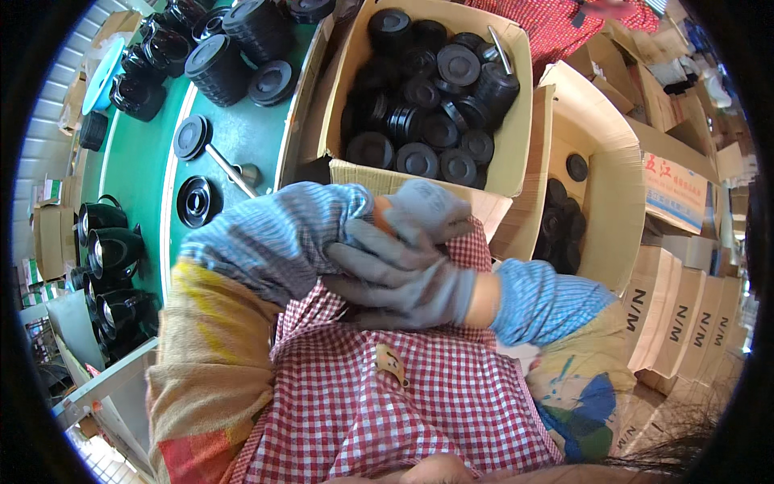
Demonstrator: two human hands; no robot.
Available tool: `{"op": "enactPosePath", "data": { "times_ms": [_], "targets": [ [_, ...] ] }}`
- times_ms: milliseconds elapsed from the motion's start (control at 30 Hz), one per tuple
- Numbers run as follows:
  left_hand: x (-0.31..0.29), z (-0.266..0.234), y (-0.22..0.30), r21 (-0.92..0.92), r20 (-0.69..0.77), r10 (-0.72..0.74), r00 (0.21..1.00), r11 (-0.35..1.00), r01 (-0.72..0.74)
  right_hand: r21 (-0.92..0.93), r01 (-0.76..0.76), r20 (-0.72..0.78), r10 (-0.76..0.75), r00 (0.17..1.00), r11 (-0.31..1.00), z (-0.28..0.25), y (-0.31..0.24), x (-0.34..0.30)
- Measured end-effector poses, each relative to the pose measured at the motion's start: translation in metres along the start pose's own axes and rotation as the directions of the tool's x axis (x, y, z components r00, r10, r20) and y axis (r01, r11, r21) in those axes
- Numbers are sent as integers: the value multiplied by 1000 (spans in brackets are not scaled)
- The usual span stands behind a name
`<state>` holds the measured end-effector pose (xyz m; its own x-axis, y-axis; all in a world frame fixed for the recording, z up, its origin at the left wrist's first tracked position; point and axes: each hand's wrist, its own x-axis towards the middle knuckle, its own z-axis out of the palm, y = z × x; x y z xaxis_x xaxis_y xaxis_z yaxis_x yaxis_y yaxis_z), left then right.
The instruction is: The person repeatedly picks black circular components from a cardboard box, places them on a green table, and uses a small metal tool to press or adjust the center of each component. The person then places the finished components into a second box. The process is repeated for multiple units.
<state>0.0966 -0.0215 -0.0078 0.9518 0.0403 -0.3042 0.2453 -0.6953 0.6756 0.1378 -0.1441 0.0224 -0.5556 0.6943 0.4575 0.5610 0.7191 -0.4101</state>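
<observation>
Both my hands wear grey gloves and meet in front of my chest. My left hand (429,211) is bent in toward the right, its fingers curled and partly blurred; I make out nothing in it. My right hand (403,278) reaches across to the left, its fingers around the blue striped sleeve cover (282,230) at my left wrist. A strip of bare wrist shows between that cover and the left glove. Beneath both hands lies my red checked apron (387,403).
Ahead stands a cardboard box (347,173) of black round lids, a metal rod on top. Another box (621,185) at right holds more lids. On the green table (137,181) at left are stacked lids (218,73), a metal-handled tool (230,167) and black glossy pots (113,250).
</observation>
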Motion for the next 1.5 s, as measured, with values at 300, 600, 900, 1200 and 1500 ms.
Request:
{"op": "enactPosePath", "data": {
  "times_ms": [300,600,900,1200,1500],
  "targets": [
    [-7,6,-34,-103,1,-164,987,981,163,-151,29,121,-11,993,988,18,0,-1],
    [-58,28,-46,-39,-425,493,759,828,-560,28,-26,182,21,983,999,-29,75,-57],
    [-17,22,-66,-200,-327,504,799,790,-580,-23,-162,82,163,983,987,-9,14,-27],
    [-109,60,-21,-509,-449,-141,882,852,-123,55,-277,82,272,959,959,1,30,-86],
    [-96,46,-50,-124,-202,246,948,954,-274,-144,-249,80,262,962,958,-1,-15,-91]
  ]
}}
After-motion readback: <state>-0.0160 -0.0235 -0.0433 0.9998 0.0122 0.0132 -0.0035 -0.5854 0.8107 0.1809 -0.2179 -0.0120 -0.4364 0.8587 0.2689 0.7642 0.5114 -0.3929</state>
